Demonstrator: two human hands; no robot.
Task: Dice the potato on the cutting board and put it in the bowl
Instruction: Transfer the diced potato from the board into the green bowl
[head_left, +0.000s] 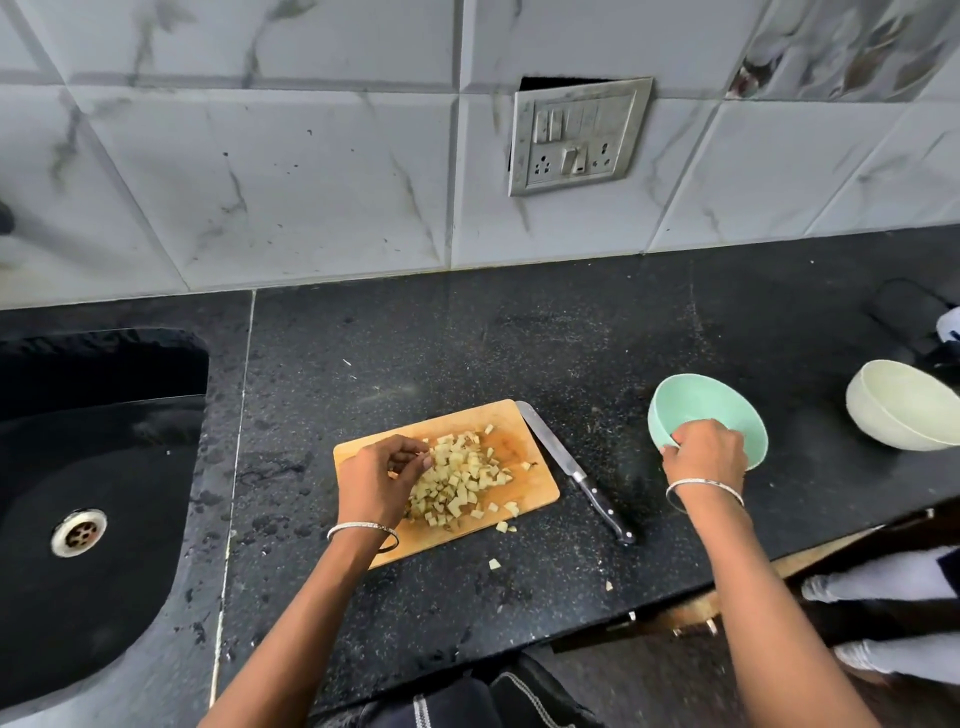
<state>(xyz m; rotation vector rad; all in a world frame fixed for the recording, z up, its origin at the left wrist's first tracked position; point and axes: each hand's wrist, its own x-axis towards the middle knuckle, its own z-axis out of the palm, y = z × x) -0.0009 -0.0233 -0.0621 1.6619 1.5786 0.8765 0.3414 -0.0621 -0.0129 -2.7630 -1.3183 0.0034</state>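
A heap of diced potato lies on the wooden cutting board in the middle of the black counter. My left hand rests on the heap's left side, fingers curled around some pieces. My right hand grips the near rim of the mint-green bowl, which is tipped toward the board and looks empty. A knife with a black handle lies on the counter just right of the board, untouched. A few potato cubes have spilled onto the counter in front of the board.
A cream bowl stands at the right edge of the counter. A black sink with a metal drain fills the left side. The tiled wall with a switch plate runs behind. The counter's front edge is close below the board.
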